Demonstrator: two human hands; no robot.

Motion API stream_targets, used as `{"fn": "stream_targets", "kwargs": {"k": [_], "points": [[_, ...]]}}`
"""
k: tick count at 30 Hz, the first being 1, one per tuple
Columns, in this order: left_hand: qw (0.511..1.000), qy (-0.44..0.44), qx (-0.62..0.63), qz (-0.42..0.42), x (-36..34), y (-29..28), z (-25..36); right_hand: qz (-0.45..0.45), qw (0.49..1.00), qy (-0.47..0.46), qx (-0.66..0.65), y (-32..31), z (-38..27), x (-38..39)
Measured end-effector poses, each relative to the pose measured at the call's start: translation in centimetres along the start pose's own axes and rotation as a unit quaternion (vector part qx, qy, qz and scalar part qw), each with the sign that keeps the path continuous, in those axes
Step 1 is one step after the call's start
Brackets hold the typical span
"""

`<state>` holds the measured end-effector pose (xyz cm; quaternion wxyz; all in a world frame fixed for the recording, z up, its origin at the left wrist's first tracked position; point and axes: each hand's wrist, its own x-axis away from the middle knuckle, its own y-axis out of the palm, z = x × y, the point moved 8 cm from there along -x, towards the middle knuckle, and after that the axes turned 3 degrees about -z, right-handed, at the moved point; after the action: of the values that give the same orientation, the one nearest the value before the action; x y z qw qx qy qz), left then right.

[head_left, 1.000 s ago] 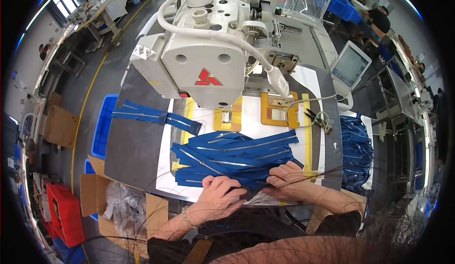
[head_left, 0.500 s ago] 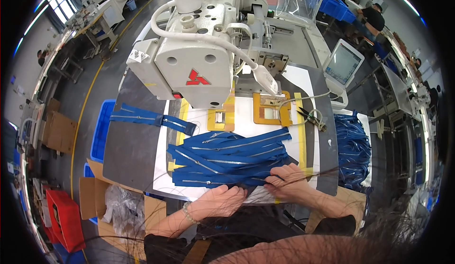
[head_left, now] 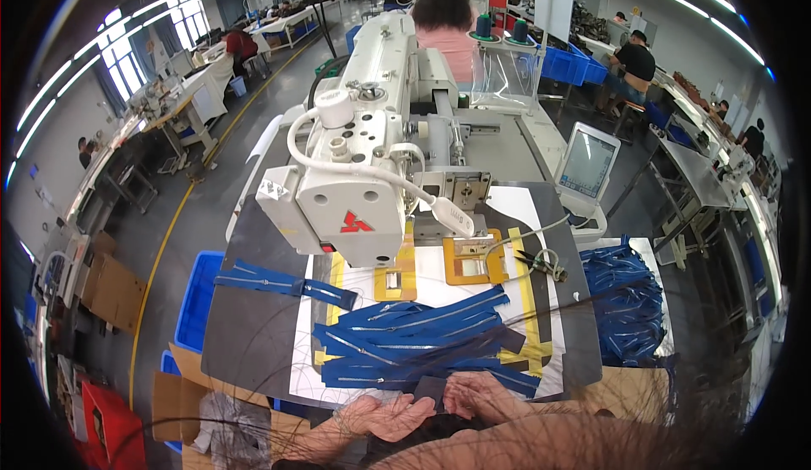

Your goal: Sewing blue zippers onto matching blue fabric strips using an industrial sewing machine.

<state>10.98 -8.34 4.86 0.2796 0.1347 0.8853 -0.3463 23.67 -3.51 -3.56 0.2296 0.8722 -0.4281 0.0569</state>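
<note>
My left hand, at the table's front edge, has curled fingertips on a small dark fabric piece. My right hand is closed just right of that piece; what its fingers grip is hidden. Beyond them lies a loose pile of blue zippers on white board. Two yellow-framed plates sit under the white sewing machine's head. Scissors lie to their right. Hair strands cross the view over my hands.
More blue zippers are bunched at right, with two at left. A touchscreen stands back right. Blue bins, cardboard and a red crate flank the table's left. A person in pink sits beyond the machine; others work around.
The view has tilted up, so machine and table appear lower and more room shows. My hands have drawn toward the front edge, and a dark piece now stands out between them.
</note>
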Motion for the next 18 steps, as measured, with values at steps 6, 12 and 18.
{"fn": "stream_targets", "kwargs": {"k": [6,12,18], "points": [[0.988,0.143,-0.032,0.055,2.8,1.5,4.9,-0.035,0.990,0.041,-0.128,1.0,0.0,-1.3],[0.913,-0.142,0.334,-0.184,0.8,1.7,-2.1,-0.077,0.994,0.072,0.006,1.0,-1.3,-1.1],[0.867,-0.275,0.395,-0.126,1.3,3.2,-2.6,0.008,0.996,-0.053,0.070,0.2,-2.7,-2.1]]}}
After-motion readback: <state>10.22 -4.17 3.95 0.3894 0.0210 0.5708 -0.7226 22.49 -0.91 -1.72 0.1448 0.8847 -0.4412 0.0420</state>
